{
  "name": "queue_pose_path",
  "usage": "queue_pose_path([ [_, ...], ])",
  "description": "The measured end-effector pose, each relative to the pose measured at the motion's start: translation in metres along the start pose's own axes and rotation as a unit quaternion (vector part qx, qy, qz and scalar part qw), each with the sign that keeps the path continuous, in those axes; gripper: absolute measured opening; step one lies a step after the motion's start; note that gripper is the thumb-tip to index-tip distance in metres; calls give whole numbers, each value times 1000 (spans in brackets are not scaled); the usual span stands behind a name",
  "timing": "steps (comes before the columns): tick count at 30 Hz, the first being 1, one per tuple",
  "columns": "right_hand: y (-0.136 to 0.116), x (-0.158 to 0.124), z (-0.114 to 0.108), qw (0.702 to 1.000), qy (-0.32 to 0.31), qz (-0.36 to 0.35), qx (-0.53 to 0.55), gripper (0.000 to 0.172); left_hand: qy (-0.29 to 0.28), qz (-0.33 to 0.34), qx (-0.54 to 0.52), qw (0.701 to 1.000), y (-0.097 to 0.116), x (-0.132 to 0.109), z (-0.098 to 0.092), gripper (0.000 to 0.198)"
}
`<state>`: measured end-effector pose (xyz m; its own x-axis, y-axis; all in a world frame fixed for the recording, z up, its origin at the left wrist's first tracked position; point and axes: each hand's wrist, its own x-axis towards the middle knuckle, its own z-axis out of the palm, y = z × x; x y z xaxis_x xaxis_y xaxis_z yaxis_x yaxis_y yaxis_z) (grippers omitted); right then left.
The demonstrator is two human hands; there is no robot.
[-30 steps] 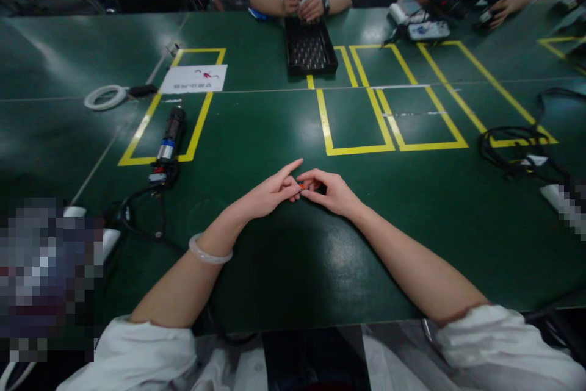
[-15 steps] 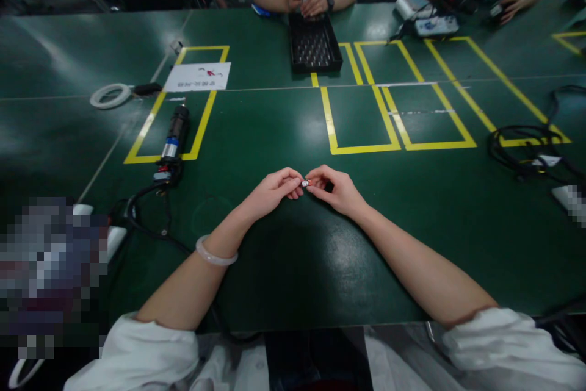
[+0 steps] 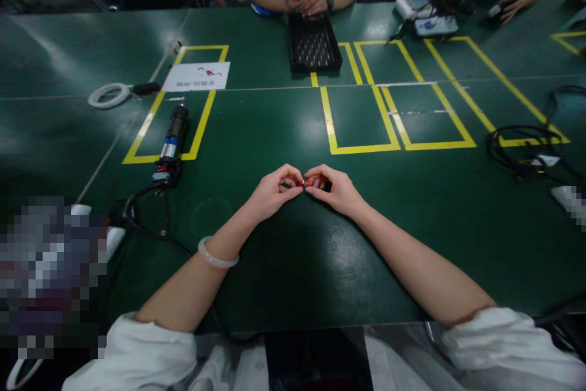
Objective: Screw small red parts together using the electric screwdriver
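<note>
My left hand (image 3: 277,191) and my right hand (image 3: 333,188) meet fingertip to fingertip above the green table, each closed in a pinch. Between them sits a tiny red and orange piece (image 3: 305,183), mostly covered by the fingers. Its kind is too small to make out, and I cannot tell whether it is one part or two. A pale bangle (image 3: 218,255) rings my left wrist. Both forearms rest near the table's front edge.
An electric screwdriver (image 3: 172,138) with a black cable lies left, near a paper sign (image 3: 198,77) and a white coil (image 3: 108,96). Across the table, a person sits behind a black tray (image 3: 315,61). Coiled black cables (image 3: 517,153) lie right. Yellow tape (image 3: 366,149) marks the tabletop.
The left fingers have shifted their pinch on the small piece. Its white part, seen earlier, is now hidden, and red and orange show between the fingertips.
</note>
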<state>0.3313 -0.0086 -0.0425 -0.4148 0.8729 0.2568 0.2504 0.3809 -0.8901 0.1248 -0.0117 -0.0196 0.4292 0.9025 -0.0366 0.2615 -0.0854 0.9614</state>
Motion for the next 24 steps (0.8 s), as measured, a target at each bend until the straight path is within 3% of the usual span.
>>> queue_pose_path([
  [5, -1, 0, -1, 999, 1, -20, -38, 13, 21, -8, 3, 1000, -1, 0, 1, 28],
  [15, -4, 0, -3, 998, 3, -45, -50, 11, 4, -1, 24, 1000, 0, 0, -1, 23],
  [24, -1, 0, -2, 999, -4, -19, -28, 10, -7, -12, 51, 999, -1, 0, -3, 26],
])
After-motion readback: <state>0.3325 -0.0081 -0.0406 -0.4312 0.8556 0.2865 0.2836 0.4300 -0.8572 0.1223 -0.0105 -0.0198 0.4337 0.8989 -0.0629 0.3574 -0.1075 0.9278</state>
